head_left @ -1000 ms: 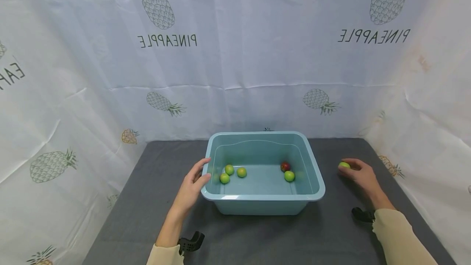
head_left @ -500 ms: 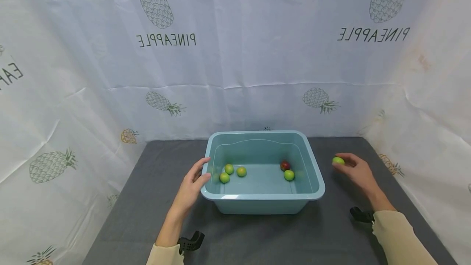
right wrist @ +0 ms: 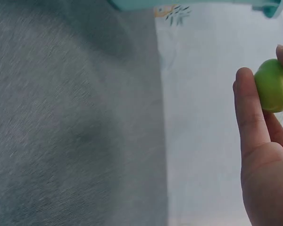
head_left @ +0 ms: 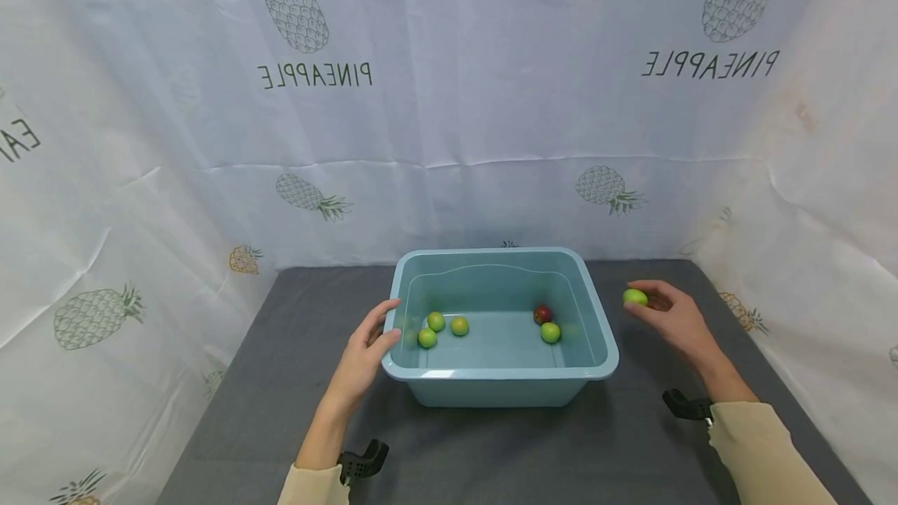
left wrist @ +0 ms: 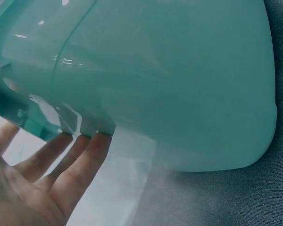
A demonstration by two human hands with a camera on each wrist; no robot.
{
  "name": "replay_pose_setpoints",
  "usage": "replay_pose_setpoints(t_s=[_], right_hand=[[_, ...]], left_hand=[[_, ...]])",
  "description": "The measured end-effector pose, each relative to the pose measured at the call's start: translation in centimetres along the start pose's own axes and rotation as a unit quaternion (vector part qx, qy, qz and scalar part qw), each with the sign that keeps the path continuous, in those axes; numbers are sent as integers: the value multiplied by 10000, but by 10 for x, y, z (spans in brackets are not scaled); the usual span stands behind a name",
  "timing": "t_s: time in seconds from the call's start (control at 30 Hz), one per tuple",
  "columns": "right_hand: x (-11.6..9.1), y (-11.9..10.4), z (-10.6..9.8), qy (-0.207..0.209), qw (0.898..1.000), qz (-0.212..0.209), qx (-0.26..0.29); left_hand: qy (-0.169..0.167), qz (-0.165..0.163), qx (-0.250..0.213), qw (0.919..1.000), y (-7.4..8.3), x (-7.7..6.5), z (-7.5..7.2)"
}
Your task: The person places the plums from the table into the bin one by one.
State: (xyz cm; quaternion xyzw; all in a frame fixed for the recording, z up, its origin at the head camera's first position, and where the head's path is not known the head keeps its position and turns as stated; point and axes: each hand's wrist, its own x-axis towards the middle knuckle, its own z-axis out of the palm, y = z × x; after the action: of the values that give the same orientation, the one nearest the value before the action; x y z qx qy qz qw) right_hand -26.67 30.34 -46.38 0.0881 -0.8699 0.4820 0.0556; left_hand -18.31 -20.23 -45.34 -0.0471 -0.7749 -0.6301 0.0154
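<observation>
In the head view my right hand [head_left: 677, 319] holds a small green apple [head_left: 634, 297] between thumb and fingers, above the table to the right of a blue-green plastic basin [head_left: 491, 375]. The right wrist view shows the green apple [right wrist: 273, 87] at the fingertips, with a dimpled end visible. My left hand [head_left: 362, 357] touches the basin's left rim. Seen from the left wrist, its fairly straight fingers [left wrist: 82, 174] rest against the basin's outer wall [left wrist: 179, 84]. Inside the basin lie several green apples [head_left: 459, 326] and one dark red apple [head_left: 542, 315].
A dark grey cloth covers the table [head_left: 302, 380]. White curtains [head_left: 491, 100] printed with pineapples hang behind and at both sides. Black straps with camera mounts [head_left: 363, 460] sit on both wrists.
My right hand has lifted the green apple and carried it left and farther away, closer to the basin. My left hand stays at the rim, and the apples in the basin lie as before.
</observation>
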Motion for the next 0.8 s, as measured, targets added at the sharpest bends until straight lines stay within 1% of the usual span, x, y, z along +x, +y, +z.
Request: replay_pose_setpoints(t_s=[0.37,0.6,0.8], right_hand=[[-1,-32,0,140,9982,-473,333],[-2,-55,0,74,9946,-849,587],[-2,-71,1,33,9935,-964,606]], left_hand=[[-57,33,-50,10000,1,0,0],[-45,62,-70,9999,0,0,-1],[-68,85,-72,9999,-1,0,0]])
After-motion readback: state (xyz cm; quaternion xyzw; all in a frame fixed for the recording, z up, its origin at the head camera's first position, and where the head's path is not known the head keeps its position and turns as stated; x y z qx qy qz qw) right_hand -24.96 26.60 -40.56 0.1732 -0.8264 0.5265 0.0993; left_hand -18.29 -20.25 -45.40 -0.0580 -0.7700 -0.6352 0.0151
